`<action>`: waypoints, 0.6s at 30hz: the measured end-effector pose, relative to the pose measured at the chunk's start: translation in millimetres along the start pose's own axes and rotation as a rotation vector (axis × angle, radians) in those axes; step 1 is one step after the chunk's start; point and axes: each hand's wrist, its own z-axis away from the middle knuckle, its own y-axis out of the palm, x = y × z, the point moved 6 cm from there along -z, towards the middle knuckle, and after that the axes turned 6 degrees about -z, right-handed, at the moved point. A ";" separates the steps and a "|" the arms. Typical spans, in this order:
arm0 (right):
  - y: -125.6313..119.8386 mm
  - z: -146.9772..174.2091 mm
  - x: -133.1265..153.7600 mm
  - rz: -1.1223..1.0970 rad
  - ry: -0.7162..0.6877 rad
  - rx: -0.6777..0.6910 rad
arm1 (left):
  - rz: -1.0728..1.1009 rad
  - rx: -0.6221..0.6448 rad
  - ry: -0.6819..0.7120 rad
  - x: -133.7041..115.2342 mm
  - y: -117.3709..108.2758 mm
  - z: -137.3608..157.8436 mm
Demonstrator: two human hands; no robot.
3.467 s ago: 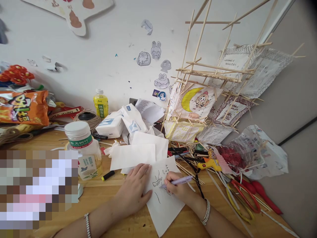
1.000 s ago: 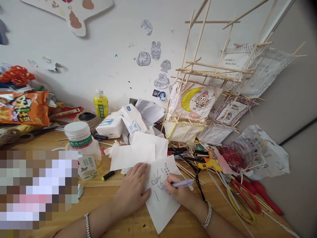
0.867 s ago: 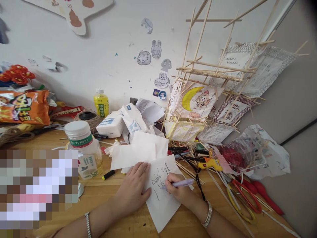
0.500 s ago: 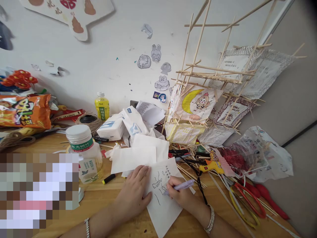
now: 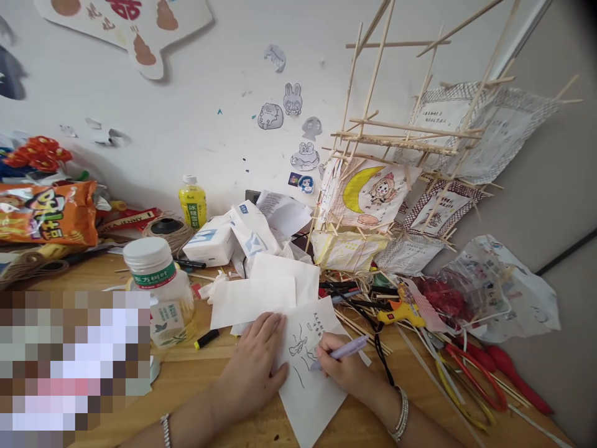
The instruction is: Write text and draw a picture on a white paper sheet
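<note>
A white sheet of paper (image 5: 305, 414) lies at an angle on the wooden table, bearing line drawings and a few written characters near its top. My left hand (image 5: 256, 358) rests flat along the sheet's left edge, fingers stretched out. In my right hand (image 5: 339, 367) a light purple pen (image 5: 351, 347) is gripped, its tip down on the paper beside the drawn lines. Two blank white sheets (image 5: 254, 302) lie just beyond my left fingertips. A black marker with a yellow end (image 5: 206, 339) sits left of that hand.
A clear jar with a white lid (image 5: 156, 292) and a yellow bottle (image 5: 193, 202) stand to the left. Tissue packs (image 5: 212, 239) lie behind the sheets. At right are a stick-framed lantern (image 5: 373, 193), a yellow glue gun (image 5: 401, 313) and red-handled scissors (image 5: 480, 376).
The view has shifted very slightly. My right hand still holds the pen at nearly the same spot on the paper, and my left hand stays in place.
</note>
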 end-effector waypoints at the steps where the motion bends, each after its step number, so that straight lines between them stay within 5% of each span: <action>1: 0.0 -0.1 0.2 -0.008 0.002 0.007 | -0.003 0.005 -0.001 0.1 0.4 -0.1; 18: 1.1 -0.5 1.8 -0.068 0.023 0.023 | 0.002 -0.048 0.018 0.1 -2.6 -0.1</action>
